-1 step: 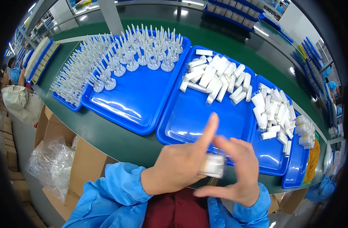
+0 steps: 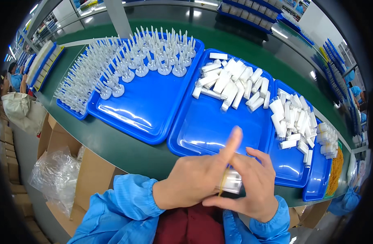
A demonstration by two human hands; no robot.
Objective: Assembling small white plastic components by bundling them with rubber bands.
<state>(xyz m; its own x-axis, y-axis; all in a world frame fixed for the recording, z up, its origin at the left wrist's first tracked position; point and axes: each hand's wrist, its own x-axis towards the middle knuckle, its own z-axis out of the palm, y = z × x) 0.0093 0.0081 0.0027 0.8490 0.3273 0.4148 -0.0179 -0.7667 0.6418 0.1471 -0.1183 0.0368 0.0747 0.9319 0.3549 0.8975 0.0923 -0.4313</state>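
In front of my body, my left hand (image 2: 190, 179) is closed around a small bundle of clear-and-white packets (image 2: 234, 181), its index finger pointing up. A thin yellow rubber band (image 2: 223, 181) runs across the bundle beside the left fingers. From the other side curls my right hand (image 2: 257, 183), fingers at the band's upper end and thumb near its lower end. The right fingertips are partly hidden. Just beyond the hands lies a blue tray (image 2: 211, 122) with loose white packets (image 2: 231, 79) at its far end.
To the left, blue trays (image 2: 133, 118) hold many upright clear spiked pieces (image 2: 154, 57). At the right are a tray of white packets (image 2: 292, 122), banded bundles (image 2: 327, 140) and a heap of yellow rubber bands (image 2: 335, 173). A cardboard box (image 2: 88, 175) with clear plastic bags (image 2: 56, 173) stands below the table edge.
My right hand has drawn in toward the left, its thumb and fingers closer about the bundle. The yellow band now shows clearly across the packets. The trays have not moved.
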